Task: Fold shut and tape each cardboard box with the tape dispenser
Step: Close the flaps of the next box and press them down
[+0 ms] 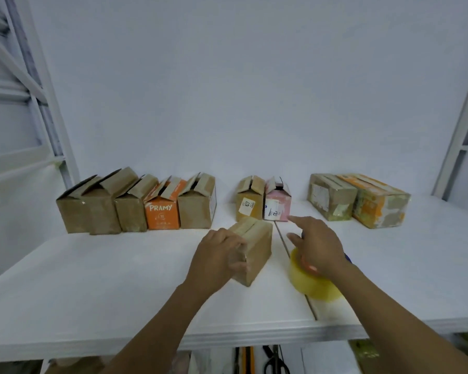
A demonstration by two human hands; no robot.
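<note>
A small brown cardboard box (pixel 256 245) with its flaps folded down lies at the middle of the white table (pixel 106 287). My left hand (pixel 219 256) grips its near left end. My right hand (pixel 318 245) is over the tape dispenser (pixel 312 276), a yellowish tape roll on a red and blue frame, with index finger and thumb stretched out. How the other fingers lie on the dispenser is hidden. At the back left stands a row of several boxes with open flaps (pixel 135 209), one orange and marked PRAMY (pixel 161 214).
Two more small boxes with raised flaps, one brown (pixel 249 205) and one pink (pixel 277 205), stand behind the held box. Two closed boxes (pixel 357 199) lie at the back right. A white wall is behind the table, metal racking on either side. Scissors (pixel 274 360) hang below the front edge.
</note>
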